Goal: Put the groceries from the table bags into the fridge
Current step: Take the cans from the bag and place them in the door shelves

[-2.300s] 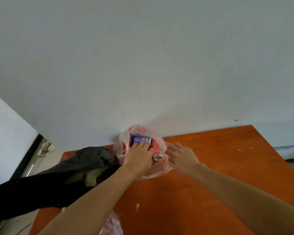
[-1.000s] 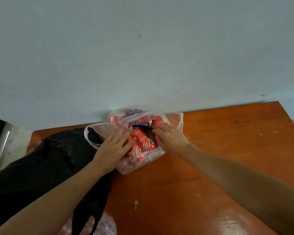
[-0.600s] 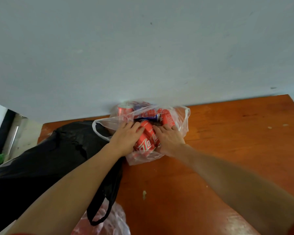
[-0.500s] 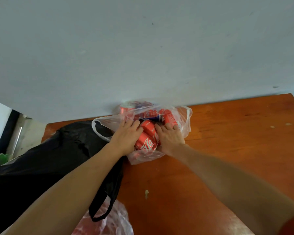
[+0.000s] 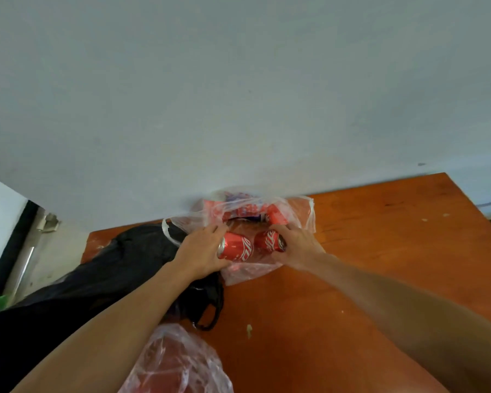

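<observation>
A thin clear plastic bag [image 5: 301,214] lies open on the orange wooden table [image 5: 380,251] against the wall. Inside it are several red cola cans and a blue can [image 5: 244,215]. My left hand [image 5: 201,251] is shut on one red can [image 5: 236,247], held on its side. My right hand [image 5: 298,245] is shut on a second red can [image 5: 268,241] beside it. Another red can [image 5: 277,216] rests deeper in the bag.
A large black bag [image 5: 82,285] fills the table's left side, its handles by my left forearm. A second clear bag with something red [image 5: 170,364] sits at the near edge. The grey wall stands directly behind. A doorway gap shows far left.
Both hands were pressed on the cans inside the bag; now each grips its own red can, and the two cans are pulled apart near the bag's mouth.
</observation>
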Demonstrator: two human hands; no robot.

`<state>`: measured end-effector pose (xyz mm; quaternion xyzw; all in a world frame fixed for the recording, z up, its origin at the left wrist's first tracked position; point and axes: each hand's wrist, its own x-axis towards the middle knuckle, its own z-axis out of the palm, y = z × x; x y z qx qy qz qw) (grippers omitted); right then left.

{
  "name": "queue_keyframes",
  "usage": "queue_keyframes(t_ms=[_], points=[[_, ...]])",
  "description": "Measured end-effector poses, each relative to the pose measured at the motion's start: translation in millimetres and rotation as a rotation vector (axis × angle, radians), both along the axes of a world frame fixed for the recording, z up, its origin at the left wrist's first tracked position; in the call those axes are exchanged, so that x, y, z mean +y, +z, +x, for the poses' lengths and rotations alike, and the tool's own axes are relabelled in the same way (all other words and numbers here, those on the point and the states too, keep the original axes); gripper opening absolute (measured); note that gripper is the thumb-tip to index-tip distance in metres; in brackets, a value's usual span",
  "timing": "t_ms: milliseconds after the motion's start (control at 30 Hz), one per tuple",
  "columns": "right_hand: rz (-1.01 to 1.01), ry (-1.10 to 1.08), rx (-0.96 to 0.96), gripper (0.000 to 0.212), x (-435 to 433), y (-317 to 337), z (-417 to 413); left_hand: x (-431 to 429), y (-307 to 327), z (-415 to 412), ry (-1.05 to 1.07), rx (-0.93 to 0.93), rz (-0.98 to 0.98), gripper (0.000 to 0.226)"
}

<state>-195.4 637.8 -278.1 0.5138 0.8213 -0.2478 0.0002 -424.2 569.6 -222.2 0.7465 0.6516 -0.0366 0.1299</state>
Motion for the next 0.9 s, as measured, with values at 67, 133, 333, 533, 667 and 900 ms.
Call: queue_keyframes(t_ms=[67,133,333,533,667,900], points=[[0.036,-0.041,0.042,0.075,-7,21,14,0,11,6,-0.016,-0.052,0.031,0.080],[0.101,-0.077,0.051,0.074,-16,43,32,5,23,17,-0.049,-0.073,0.077,0.079],[0.264,-0.184,0.039,0.069,-53,96,110,14,61,87,-0.184,-0.101,0.213,0.071],[0.331,-0.343,-0.044,0.073,-117,134,218,-3,93,191,-0.409,-0.065,0.325,0.068],[0.391,-0.477,-0.116,0.077,-188,152,305,-35,110,281,-0.550,-0.016,0.382,0.070],[0.386,-0.756,-0.185,0.074,-370,162,466,-146,113,478,-0.817,-0.052,0.401,0.063]])
